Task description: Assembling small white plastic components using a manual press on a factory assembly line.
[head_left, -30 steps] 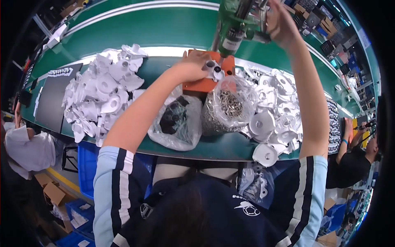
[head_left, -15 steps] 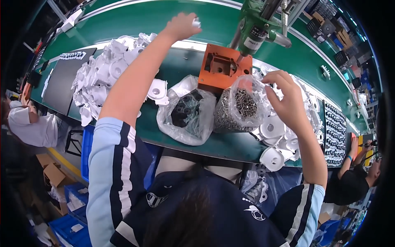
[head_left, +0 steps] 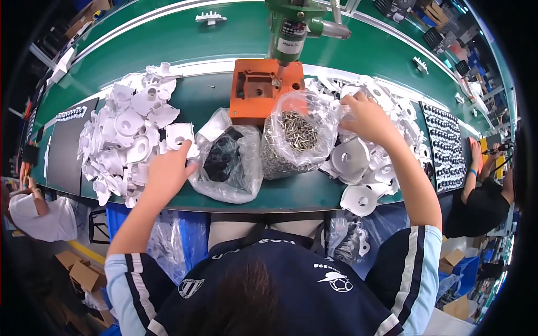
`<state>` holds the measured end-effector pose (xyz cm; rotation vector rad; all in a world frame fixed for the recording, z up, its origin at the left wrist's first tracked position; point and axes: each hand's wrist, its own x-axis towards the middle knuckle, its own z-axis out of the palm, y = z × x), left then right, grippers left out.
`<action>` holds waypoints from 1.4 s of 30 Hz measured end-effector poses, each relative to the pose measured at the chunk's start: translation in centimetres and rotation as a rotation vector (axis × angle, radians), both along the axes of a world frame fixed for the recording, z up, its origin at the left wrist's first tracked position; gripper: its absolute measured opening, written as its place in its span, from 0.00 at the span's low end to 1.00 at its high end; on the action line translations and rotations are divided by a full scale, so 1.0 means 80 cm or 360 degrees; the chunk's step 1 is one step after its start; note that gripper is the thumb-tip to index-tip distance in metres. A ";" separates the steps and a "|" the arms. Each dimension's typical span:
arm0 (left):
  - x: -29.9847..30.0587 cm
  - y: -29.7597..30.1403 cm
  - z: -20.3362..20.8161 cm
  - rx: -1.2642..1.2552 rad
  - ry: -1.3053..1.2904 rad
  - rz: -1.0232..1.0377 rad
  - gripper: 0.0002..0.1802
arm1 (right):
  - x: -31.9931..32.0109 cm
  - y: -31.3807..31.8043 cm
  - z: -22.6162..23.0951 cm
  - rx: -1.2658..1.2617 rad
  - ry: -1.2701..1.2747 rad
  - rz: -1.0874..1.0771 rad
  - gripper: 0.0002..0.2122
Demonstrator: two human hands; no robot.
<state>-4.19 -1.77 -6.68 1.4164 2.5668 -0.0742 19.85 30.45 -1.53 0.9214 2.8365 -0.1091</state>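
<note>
My left hand [head_left: 168,171] is at the near right side of a heap of white plastic housings [head_left: 129,123]. Its thumb and forefinger are apart, the fingertip by the lower edge of one squarish white housing [head_left: 180,132] with a round hole. My right hand [head_left: 367,119] hovers at the right rim of a clear bag of metal screws [head_left: 300,131], fingers curved and parted, nothing visible in them. Beneath and beside it spreads a second heap of white housings [head_left: 350,159]. Between the hands sits another clear bag with black parts [head_left: 221,159].
An orange fixture block [head_left: 244,103] stands under a green press [head_left: 288,33] behind the bags. White parts [head_left: 210,18] lie on the green belt [head_left: 151,47] beyond. A tray of small dark parts [head_left: 445,145] is at right. People work at both sides.
My left hand has come back from over the belt to the left heap, without the white piece it had. A white part now lies on the belt. The view has shifted.
</note>
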 end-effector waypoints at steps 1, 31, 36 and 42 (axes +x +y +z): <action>0.000 -0.001 -0.006 0.0155 -0.0015 0.0103 0.27 | -0.002 -0.002 0.003 -0.0040 -0.0015 -0.0071 0.20; 0.077 0.017 0.087 0.1789 -0.1431 -0.0276 0.10 | -0.062 -0.179 0.066 -0.0581 0.0740 0.0742 0.21; 0.072 0.027 0.083 0.2323 -0.2596 -0.0264 0.21 | -0.060 -0.170 0.066 -0.1509 0.0920 0.0561 0.16; 0.104 0.045 0.060 0.2218 -0.2063 -0.0075 0.20 | -0.081 -0.173 0.042 -0.1239 0.1302 0.0188 0.13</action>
